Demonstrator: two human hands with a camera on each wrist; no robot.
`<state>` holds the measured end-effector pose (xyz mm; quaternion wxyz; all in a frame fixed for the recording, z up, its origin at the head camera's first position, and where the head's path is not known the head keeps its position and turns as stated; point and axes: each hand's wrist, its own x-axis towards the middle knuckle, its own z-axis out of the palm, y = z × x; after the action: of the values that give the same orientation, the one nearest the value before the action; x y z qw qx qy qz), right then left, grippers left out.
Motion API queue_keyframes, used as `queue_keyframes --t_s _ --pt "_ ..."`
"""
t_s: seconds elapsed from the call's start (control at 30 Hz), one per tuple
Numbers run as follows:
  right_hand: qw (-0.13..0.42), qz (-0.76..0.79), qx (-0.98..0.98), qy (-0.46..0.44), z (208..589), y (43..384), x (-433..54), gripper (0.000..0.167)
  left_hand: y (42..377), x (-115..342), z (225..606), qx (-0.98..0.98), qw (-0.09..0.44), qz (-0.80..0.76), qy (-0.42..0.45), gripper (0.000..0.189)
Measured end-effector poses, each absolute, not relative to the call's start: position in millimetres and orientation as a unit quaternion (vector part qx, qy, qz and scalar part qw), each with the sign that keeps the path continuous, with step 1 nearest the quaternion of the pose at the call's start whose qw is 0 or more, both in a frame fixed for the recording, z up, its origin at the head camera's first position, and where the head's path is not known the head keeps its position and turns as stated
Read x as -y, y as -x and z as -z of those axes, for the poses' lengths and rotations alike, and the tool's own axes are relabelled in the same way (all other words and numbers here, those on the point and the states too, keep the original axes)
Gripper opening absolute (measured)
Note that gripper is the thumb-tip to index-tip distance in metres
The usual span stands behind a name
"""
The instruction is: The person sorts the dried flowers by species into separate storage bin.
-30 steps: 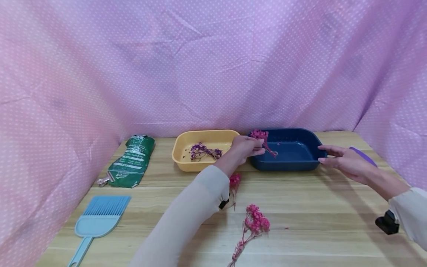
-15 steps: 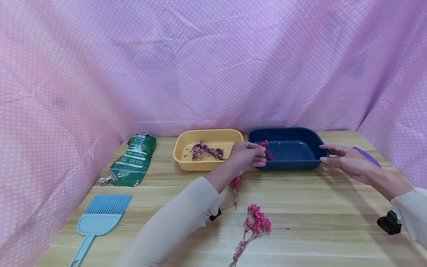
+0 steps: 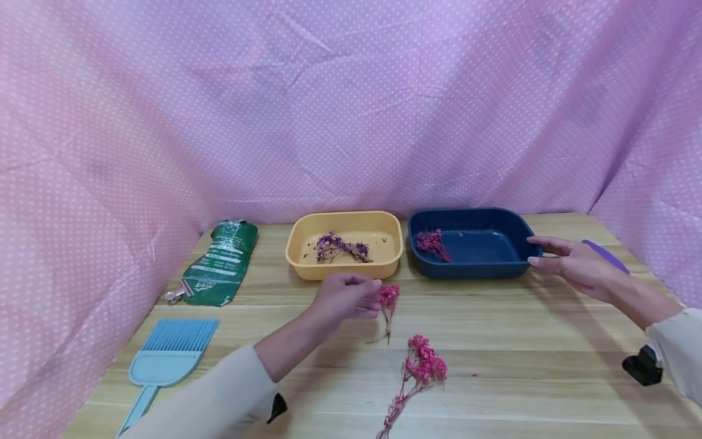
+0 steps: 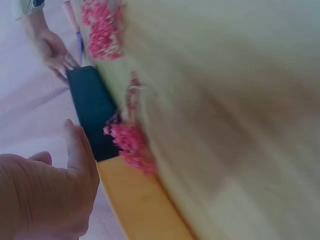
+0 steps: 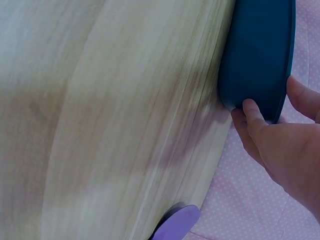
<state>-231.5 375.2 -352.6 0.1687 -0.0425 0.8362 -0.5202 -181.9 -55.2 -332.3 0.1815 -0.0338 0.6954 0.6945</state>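
My left hand [image 3: 351, 297] hovers in front of the yellow tray [image 3: 345, 271], nothing held, fingertips right at the head of a small pink dried-flower sprig [image 3: 389, 296]. In the left wrist view its index finger [image 4: 76, 150] is extended. A larger pink sprig [image 3: 422, 363] lies nearer on the table. Another pink bunch [image 3: 432, 244] rests at the left end inside the dark blue tray [image 3: 471, 270]. Fairly straight fingers of my right hand [image 3: 576, 268] touch that tray's right end; in the right wrist view the thumb [image 5: 302, 97] is beside its rim.
Purple dried flowers [image 3: 340, 247] lie in the yellow tray. At left are a green packet [image 3: 216, 268] with a metal clip [image 3: 178, 294] and a light blue brush [image 3: 167, 360]. A purple rounded object [image 3: 606, 256] lies behind my right hand. Pink dotted cloth [image 3: 351, 110] hangs around the table.
My left hand has let go of a pink bunch, now lying in the blue tray, and moved left and nearer to the small pink sprig. The right hand stays at the blue tray.
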Motion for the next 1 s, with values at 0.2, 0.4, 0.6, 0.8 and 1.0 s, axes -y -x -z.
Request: queue_keyframes --t_s 0.2,0.4,0.6,0.8,1.0 --pt "0.168 0.531 -0.829 0.045 355 231 -374 0.076 170 76 339 -0.697 0.164 -0.695 0.064 0.035" --pt "0.169 0.527 -0.832 0.045 355 231 -375 0.076 164 87 345 -0.705 0.179 -0.682 0.078 0.039" --pt "0.170 0.513 -0.840 0.043 352 231 -376 0.077 164 85 358 -0.710 0.194 -0.673 0.077 0.038" --pt "0.172 0.510 -0.841 0.046 351 232 -376 0.077 171 69 372 -0.723 0.209 -0.654 0.073 0.036" --pt "0.172 0.507 -0.843 0.046 350 231 -374 0.076 177 52 374 -0.764 0.197 -0.611 0.070 0.035"
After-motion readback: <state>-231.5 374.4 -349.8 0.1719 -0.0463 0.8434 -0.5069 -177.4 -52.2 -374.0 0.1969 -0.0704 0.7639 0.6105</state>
